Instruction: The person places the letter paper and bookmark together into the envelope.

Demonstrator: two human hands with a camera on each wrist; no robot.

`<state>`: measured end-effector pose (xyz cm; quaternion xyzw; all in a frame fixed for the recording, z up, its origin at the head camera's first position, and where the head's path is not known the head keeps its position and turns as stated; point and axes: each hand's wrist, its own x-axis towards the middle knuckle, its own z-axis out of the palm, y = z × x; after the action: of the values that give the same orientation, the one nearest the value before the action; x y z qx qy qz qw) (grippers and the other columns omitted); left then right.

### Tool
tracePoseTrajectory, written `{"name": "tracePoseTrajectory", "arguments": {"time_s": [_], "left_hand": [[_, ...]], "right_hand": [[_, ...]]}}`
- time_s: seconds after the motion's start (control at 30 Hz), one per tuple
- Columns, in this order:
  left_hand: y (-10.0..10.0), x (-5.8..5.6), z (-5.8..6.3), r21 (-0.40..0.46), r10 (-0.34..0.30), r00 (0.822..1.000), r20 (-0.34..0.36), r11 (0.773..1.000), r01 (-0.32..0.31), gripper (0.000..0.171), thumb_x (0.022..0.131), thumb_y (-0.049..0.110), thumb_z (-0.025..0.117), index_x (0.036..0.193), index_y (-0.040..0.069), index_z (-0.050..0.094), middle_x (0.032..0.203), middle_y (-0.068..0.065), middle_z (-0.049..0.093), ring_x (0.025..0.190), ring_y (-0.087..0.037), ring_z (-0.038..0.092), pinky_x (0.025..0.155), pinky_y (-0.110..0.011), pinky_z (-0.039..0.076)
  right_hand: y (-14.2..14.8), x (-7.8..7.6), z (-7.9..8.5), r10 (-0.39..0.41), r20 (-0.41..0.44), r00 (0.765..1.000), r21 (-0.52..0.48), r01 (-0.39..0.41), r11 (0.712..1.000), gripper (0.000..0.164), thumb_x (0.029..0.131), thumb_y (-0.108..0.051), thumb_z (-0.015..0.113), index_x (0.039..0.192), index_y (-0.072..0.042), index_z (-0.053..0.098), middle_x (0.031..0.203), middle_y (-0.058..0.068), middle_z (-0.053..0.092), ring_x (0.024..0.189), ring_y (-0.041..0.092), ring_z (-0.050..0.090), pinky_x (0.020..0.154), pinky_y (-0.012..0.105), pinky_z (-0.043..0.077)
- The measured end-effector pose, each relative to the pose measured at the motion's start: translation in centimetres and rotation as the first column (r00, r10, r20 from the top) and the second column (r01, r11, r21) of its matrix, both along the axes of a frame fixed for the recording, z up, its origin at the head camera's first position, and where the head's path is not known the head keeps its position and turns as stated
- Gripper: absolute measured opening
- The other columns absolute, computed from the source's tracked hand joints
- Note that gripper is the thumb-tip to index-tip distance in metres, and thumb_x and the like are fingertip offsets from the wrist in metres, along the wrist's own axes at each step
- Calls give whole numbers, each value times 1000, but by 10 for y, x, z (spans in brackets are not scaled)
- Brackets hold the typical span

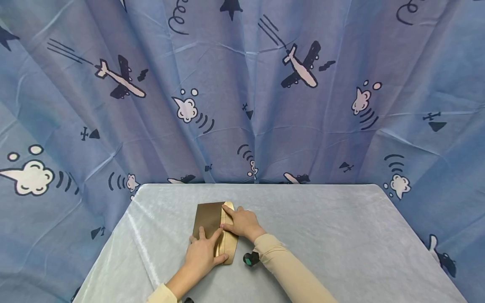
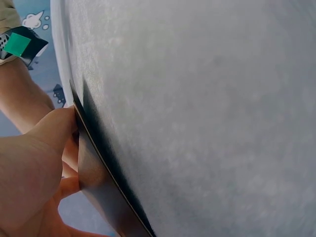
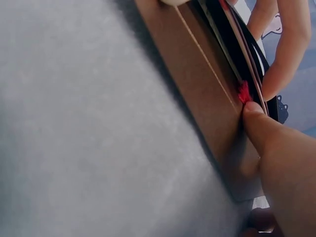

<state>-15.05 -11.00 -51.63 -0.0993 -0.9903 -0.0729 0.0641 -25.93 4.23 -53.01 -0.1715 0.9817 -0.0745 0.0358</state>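
A flat golden-brown folding case point(image 1: 209, 213) lies on the table, a dark brown panel on its left and a paler gold creased strip point(image 1: 230, 248) on its right. On the panel's near part rest the spread fingers of my left hand point(image 1: 198, 254), while its thumb touches the gold strip. My right hand point(image 1: 245, 222) reaches in from the right, index finger and thumb laid apart along the line between panel and strip. In the right wrist view that thumb presses beside a small red tuft point(image 3: 244, 92), close to several thin dark layers. The left wrist view shows the left thumb at the case's edge point(image 2: 106, 160).
A pale grey cloth covers the table point(image 1: 341, 235). Behind it hangs a blue curtain point(image 1: 242, 84) printed with planes and clouds. A black wrist device with a green patch point(image 1: 250, 258) sits by the right sleeve.
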Motion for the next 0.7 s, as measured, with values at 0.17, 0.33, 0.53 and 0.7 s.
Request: {"name": "tracePoseTrajectory", "arguments": {"time_s": [0.17,0.33,0.53,0.7], "left_hand": [[-2,-1,-1,11,-7,1000,15,1000,7,80,68,63,70,136,27,49,128,-40,49,93,-61,57,60,-49,55],[-3,-2,-3,0,-10,1000,-4,1000,10,82,67,63,71,138,29,47,127,-39,50,92,-60,58,58,-48,55],[-5,-2,-1,30,-1,1000,23,1000,1,88,67,62,72,141,24,43,126,-37,52,93,-58,59,59,-50,54],[-7,-3,3,53,24,998,56,998,-27,88,69,63,70,141,21,42,125,-35,53,93,-53,61,59,-49,54]], "right_hand": [[1,-1,0,10,4,1000,-19,-10,1000,72,81,-70,50,144,-40,33,95,12,59,67,27,59,56,37,43],[3,-1,-1,11,-5,1000,-34,-11,999,70,83,-69,50,144,-39,34,100,13,60,72,28,61,59,38,46],[6,1,1,23,-1,1000,-85,-23,996,66,86,-62,51,144,-34,37,100,15,60,72,29,61,60,40,47],[11,3,1,31,4,1000,-163,-30,986,66,87,-58,53,145,-29,37,115,21,61,85,36,65,68,46,51]]}}
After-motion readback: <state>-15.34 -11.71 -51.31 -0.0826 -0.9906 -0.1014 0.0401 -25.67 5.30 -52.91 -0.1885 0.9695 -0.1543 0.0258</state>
